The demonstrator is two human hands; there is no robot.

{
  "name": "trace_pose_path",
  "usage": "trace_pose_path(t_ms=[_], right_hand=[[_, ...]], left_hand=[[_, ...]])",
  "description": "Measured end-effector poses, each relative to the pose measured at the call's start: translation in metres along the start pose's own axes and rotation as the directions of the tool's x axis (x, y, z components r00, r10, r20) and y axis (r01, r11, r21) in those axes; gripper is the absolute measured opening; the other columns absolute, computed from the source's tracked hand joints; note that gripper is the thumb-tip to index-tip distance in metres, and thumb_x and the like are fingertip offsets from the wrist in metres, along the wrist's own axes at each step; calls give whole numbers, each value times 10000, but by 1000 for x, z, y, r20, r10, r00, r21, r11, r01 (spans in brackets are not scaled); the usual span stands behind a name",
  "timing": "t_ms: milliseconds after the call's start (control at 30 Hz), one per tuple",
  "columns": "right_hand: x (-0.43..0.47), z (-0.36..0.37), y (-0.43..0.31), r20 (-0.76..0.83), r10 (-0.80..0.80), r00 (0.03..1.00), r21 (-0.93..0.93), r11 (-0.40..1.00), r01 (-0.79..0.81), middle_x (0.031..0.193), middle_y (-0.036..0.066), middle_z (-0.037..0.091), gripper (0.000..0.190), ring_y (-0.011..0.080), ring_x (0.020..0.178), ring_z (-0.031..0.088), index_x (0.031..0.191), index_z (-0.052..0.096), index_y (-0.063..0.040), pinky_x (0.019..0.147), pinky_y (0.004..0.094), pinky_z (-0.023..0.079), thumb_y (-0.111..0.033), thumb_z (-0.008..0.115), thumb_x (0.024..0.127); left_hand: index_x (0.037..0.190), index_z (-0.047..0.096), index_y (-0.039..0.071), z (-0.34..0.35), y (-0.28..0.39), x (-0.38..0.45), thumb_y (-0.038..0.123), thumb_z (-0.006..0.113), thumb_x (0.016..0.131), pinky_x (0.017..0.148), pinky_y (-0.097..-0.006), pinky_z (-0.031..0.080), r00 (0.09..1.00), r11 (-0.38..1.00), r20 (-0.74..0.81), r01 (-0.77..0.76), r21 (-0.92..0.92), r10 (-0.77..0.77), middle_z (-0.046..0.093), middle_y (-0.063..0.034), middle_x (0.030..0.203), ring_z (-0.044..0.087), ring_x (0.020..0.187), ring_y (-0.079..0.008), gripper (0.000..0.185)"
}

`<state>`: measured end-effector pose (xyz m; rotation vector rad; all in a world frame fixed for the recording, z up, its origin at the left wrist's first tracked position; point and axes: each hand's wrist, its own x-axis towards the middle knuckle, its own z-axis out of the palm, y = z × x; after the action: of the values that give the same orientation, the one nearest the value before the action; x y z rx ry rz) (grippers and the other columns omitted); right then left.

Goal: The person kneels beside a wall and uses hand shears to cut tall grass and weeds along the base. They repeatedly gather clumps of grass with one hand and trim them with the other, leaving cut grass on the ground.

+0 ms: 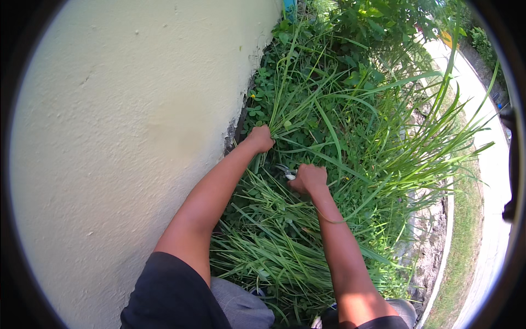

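My left hand (260,139) is closed around a bunch of long grass blades (283,105) beside the foot of the wall. The blades fan out upward and to the right from my fist. In my right hand (310,179) is a pair of pruning shears (289,172) with pale handles. Their metal blades point left, toward the grass below my left hand, and look parted. Most of the handles are hidden inside my right fist. Long flattened grass (275,251) lies between my forearms, close to my knees.
A rough cream-painted wall (123,123) rises along the left, its paint flaking at the lower edge. Low leafy weeds (316,140) cover the ground ahead. Tall grass (427,144) leans outward at the right, near a concrete curb (448,214) and a sunlit pavement (493,181). A leafy shrub (378,24) stands beyond.
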<state>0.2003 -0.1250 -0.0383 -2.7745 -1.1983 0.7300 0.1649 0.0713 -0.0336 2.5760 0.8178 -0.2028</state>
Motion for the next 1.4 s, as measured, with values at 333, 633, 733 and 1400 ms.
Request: trace_pose_path(t_ms=[333, 633, 733, 1400], right_hand=[[-7, 5, 32, 8, 101, 995, 37, 994, -101, 1058, 170, 612, 512, 293, 1001, 585, 998, 627, -19, 912, 409, 385, -378, 620, 633], [20, 28, 4, -216, -12, 976, -58, 998, 0, 966, 161, 607, 449, 283, 930, 574, 913, 653, -41, 831, 350, 373, -361, 650, 597], [32, 39, -25, -317, -46, 947, -107, 994, 13, 955, 155, 604, 391, 272, 914, 570, 872, 658, -52, 830, 344, 368, -345, 658, 613], [61, 28, -28, -296, -37, 954, -301, 952, -56, 987, 79, 639, 205, 226, 948, 566, 891, 675, -127, 797, 353, 348, -241, 563, 763]], left_hand=[[1380, 256, 99, 51, 22, 12, 215, 679, 756, 964, -354, 369, 992, 983, 109, -44, -178, 64, 461, -176, 1299, 472, 1154, -339, 763], [1116, 551, 19, 25, -6, 21, 230, 647, 770, 872, -395, 434, 999, 987, 37, -9, -161, 15, 590, -216, 1076, 549, 1037, -358, 416], [1069, 568, 0, 19, 6, 14, 237, 629, 784, 860, -413, 442, 997, 995, 53, 51, -85, -47, 595, -229, 1046, 550, 1017, -381, 377], [1114, 552, 27, 0, -8, 10, 154, 619, 771, 869, -389, 429, 999, 979, -37, -1, -206, -7, 597, -224, 1055, 554, 1020, -359, 371]])
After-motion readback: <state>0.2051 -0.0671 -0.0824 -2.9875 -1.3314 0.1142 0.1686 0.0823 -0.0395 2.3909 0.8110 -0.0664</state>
